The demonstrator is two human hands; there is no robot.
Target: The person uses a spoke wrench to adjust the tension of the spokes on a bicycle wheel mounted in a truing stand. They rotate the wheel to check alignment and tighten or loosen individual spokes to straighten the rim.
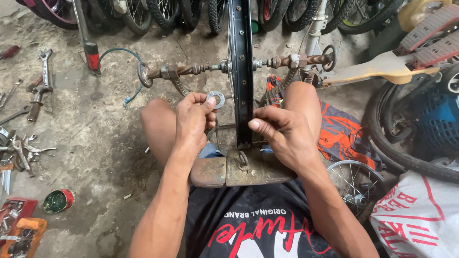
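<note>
A black bicycle wheel rim [242, 71] stands upright in a rusty truing stand [244, 168] between my knees, its axle held by threaded rods [181, 70] on both sides. My left hand [193, 122] pinches a small round silver tool [216, 99] just left of the rim. My right hand [282, 131] rests against the rim's right side, thumb on its lower edge, fingers curled around it.
Wrenches [43, 76] and pliers [21, 150] lie scattered on the concrete floor at left, with a small open green tin [58, 200] and a red toolbox [16, 224]. Bicycle wheels line the back. A small spoked wheel [356, 181] and white sack [420, 215] sit at right.
</note>
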